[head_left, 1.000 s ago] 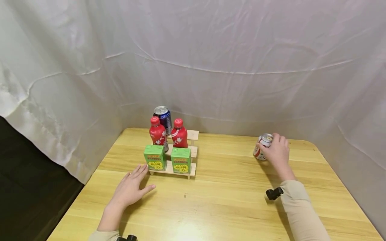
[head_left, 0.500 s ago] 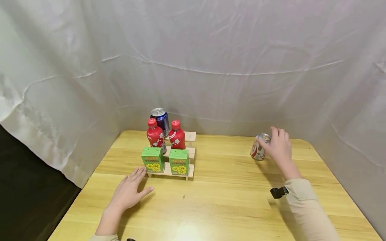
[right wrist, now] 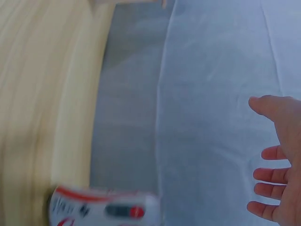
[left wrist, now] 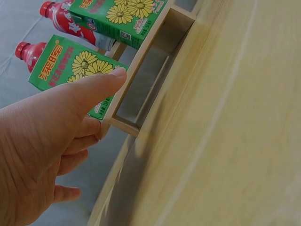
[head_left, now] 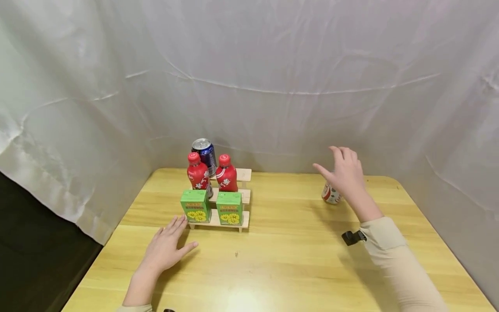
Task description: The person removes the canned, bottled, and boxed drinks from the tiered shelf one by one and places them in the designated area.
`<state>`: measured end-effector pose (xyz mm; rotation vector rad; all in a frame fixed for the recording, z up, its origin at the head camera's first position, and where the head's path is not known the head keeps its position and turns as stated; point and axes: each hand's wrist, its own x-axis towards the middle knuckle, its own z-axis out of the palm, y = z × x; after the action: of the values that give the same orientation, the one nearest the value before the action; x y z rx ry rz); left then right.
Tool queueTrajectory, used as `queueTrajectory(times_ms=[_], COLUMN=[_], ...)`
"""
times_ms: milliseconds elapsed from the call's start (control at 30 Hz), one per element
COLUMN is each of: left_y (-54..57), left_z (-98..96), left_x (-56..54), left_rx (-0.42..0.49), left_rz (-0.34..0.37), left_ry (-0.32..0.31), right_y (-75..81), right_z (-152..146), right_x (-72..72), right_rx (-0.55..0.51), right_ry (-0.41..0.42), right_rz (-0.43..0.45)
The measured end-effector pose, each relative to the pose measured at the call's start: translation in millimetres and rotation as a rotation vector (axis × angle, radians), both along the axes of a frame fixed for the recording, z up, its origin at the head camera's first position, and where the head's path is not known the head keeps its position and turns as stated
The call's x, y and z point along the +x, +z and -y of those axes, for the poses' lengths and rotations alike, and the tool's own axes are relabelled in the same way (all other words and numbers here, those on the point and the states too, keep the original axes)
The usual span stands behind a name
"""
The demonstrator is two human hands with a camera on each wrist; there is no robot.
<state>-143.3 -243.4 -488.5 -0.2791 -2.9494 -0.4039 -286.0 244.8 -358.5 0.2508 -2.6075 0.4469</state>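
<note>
My left hand point(head_left: 165, 247) lies low at the left end of a small three-step wooden rack point(head_left: 245, 197), its fingertips right at the rack's front corner. In the left wrist view the thumb stretches across in front of a green drink carton point(left wrist: 61, 68). Two such cartons stand on the lowest step, with two red bottles point(head_left: 227, 175) on the middle one and a blue drink can point(head_left: 206, 158) on top. Over at the right, my right hand point(head_left: 347, 175) is raised with fingers spread above a white-and-red soda can point(head_left: 331, 196), apart from it. That can stands upright on the table, its top hidden behind the hand.
The wooden table point(head_left: 288, 260) spreads between the rack and the soda can. A pale curtain point(head_left: 288, 125) hangs behind the table and on both sides. Dark cloth point(head_left: 39, 251) shows at the lower left.
My right hand has let go of the soda can and risen above it, fingers spreading. The can stays standing on the table. My left hand stays beside the rack.
</note>
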Motion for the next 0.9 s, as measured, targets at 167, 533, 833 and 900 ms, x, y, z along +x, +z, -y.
queueTrajectory(times_ms=[167, 533, 833, 900], left_y=[1.4, -0.1, -0.7, -0.9], left_z=[1.5, 1.5, 1.7, 1.7], left_x=[-2.4, -1.5, -2.3, -2.8], left_rx=[0.000, 0.006, 0.005, 0.005], left_rz=[0.021, 0.020, 0.019, 0.022], left_ry=[0.006, 0.005, 0.007, 0.008], right_y=[10.3, 19.7, 30.9, 34.9], right_z=[30, 86, 128, 137], right_x=[-5.2, -14.0, -22.6, -23.0], right_rx=[0.013, 0.022, 0.001, -0.005], right_ry=[0.067, 0.206, 0.275, 0.290], right_rz=[-0.067, -0.180, -0.192, -0.192])
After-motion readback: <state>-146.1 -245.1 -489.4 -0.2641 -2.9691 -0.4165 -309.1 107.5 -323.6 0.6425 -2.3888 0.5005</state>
